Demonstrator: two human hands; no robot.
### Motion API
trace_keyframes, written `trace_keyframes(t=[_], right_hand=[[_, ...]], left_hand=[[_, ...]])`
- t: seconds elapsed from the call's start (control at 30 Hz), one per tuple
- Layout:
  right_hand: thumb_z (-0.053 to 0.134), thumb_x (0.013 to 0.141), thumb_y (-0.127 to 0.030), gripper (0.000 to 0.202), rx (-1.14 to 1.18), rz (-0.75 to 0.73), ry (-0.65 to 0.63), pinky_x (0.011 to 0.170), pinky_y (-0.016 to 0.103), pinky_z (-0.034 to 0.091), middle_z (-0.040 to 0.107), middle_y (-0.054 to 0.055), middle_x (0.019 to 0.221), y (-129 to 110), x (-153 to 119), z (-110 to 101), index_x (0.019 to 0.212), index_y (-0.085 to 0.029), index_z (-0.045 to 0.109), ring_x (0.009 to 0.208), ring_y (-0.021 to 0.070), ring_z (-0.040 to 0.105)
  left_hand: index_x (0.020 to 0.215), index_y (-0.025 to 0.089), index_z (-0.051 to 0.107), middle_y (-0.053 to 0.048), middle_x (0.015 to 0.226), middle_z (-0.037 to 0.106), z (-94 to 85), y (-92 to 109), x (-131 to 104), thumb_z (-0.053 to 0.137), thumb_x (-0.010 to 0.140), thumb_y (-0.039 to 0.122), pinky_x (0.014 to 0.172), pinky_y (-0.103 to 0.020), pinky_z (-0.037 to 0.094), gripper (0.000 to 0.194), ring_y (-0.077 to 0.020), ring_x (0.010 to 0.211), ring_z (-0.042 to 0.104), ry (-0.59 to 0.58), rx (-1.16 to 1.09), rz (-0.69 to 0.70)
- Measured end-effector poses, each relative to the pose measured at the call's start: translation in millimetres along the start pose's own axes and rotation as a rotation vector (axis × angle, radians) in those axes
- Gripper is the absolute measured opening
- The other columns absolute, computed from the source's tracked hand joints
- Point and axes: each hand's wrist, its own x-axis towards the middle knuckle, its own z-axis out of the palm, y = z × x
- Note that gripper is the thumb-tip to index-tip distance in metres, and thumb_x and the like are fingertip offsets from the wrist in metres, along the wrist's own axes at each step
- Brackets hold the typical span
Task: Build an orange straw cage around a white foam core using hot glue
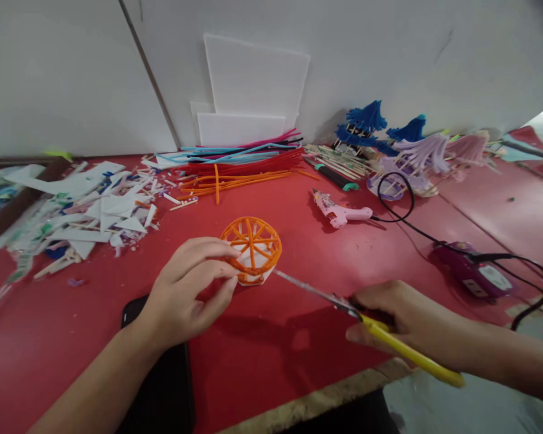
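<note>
An orange round frame with crossing spokes over a white base (252, 246) stands on the red table. My left hand (192, 289) grips its left edge between fingertips and thumb. To the right, my right hand (396, 316) holds yellow-handled scissors (407, 352); their metal blades look together and point left, the tip close to the frame's lower right side. The fingers of the right hand are partly hidden behind the handles.
White scraps (111, 211) lie at left, a black phone (163, 386) under my left forearm. Orange stems (239, 181) are behind the frame. A pink glue gun (341, 212), its cable, a purple device (475, 271) and small blue and lilac models (419, 154) are at right.
</note>
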Motion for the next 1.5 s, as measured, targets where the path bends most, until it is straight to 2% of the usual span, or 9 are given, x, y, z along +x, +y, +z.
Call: trace_keyframes(t=[0.13, 0.23, 0.37, 0.43, 0.5, 0.63, 0.8, 1.0, 1.5], right_hand=[[0.049, 0.085, -0.057, 0.042, -0.251, 0.125, 0.335, 0.049, 0.025, 0.029, 0.056, 0.001, 0.058, 35, -6, 4, 0.066, -0.02, 0.053, 0.05, 0.0137, 0.047], [0.048, 0.085, -0.054, 0.039, -0.407, 0.227, 0.44, 0.051, 0.03, 0.032, 0.065, 0.008, 0.064, 56, -8, 1, 0.067, -0.021, 0.054, 0.055, 0.0222, 0.058], [0.051, 0.084, -0.052, 0.034, -0.465, 0.31, 0.442, 0.051, 0.033, 0.036, 0.067, 0.009, 0.066, 75, -6, -13, 0.069, -0.022, 0.057, 0.058, 0.0269, 0.063], [0.055, 0.083, -0.046, 0.027, -0.437, 0.246, 0.429, 0.056, 0.035, 0.042, 0.07, 0.01, 0.073, 82, -6, -19, 0.077, -0.021, 0.063, 0.064, 0.0273, 0.066], [0.058, 0.084, -0.039, 0.022, -0.425, 0.106, 0.446, 0.063, 0.039, 0.048, 0.072, 0.012, 0.083, 83, -7, -22, 0.087, -0.02, 0.068, 0.074, 0.0282, 0.067], [0.051, 0.092, -0.03, 0.019, -0.432, -0.205, 0.66, 0.078, 0.044, 0.051, 0.069, 0.013, 0.103, 44, -3, -16, 0.096, -0.025, 0.068, 0.098, 0.0307, 0.063], [0.049, 0.096, -0.023, 0.021, -0.218, -0.566, 0.634, 0.088, 0.037, 0.053, 0.062, 0.009, 0.112, -32, 42, -11, 0.111, -0.022, 0.064, 0.102, 0.0202, 0.062], [0.055, 0.094, -0.022, 0.017, -0.068, -0.785, 0.657, 0.095, 0.038, 0.05, 0.06, 0.012, 0.117, -41, 92, -10, 0.106, -0.019, 0.066, 0.111, 0.0204, 0.056], [0.058, 0.093, -0.028, 0.011, -0.021, -0.891, 0.774, 0.089, 0.04, 0.044, 0.06, 0.006, 0.101, -35, 99, 10, 0.088, -0.021, 0.066, 0.099, 0.0197, 0.053]], left_hand=[[0.086, 0.019, 0.059, -0.005, 0.098, 0.069, -24.2, -12, 3, 0.059, 0.084, 0.012, 0.09, -0.035, 0.051, 0.007, -0.0187, 0.095, 0.065, 0.082, 0.131, -0.091], [0.09, 0.019, 0.064, -0.005, 0.092, 0.071, -52.2, -41, 2, 0.057, 0.089, 0.024, 0.084, -0.035, 0.052, 0.008, -0.0205, 0.09, 0.067, 0.201, 0.419, -0.344], [0.096, 0.014, 0.067, -0.016, 0.115, 0.065, -77.3, -88, -13, 0.049, 0.091, 0.028, 0.1, -0.064, 0.038, 0.023, -0.0387, 0.117, 0.056, 0.028, 0.677, -0.553], [0.109, 0.01, 0.063, -0.024, 0.133, 0.052, -78.2, -97, -19, 0.044, 0.091, 0.022, 0.093, -0.076, 0.033, 0.029, -0.0495, 0.127, 0.042, 0.065, 0.698, -0.599], [0.118, 0.013, 0.059, -0.02, 0.136, 0.05, -71.5, -91, -17, 0.042, 0.092, 0.021, 0.096, -0.074, 0.033, 0.032, -0.0461, 0.129, 0.042, 0.086, 0.664, -0.568], [0.113, 0.025, 0.062, -0.003, 0.121, 0.064, -44.0, -42, 6, 0.051, 0.091, 0.026, 0.104, -0.044, 0.044, 0.024, -0.0237, 0.116, 0.058, -0.026, 0.445, -0.314], [0.105, 0.017, 0.062, -0.011, 0.117, 0.063, -9.0, 9, 22, 0.056, 0.09, 0.032, 0.095, -0.046, 0.047, 0.022, -0.0283, 0.111, 0.055, -0.157, 0.197, -0.076], [0.098, 0.015, 0.061, -0.015, 0.119, 0.058, 4.0, 11, 6, 0.058, 0.089, 0.026, 0.095, -0.049, 0.045, 0.014, -0.031, 0.11, 0.052, -0.12, 0.258, -0.065], [0.093, 0.023, 0.062, -0.01, 0.124, 0.058, 9.0, 15, -4, 0.063, 0.088, 0.024, 0.101, -0.052, 0.039, 0.005, -0.0314, 0.121, 0.043, -0.1, 0.185, -0.112]])
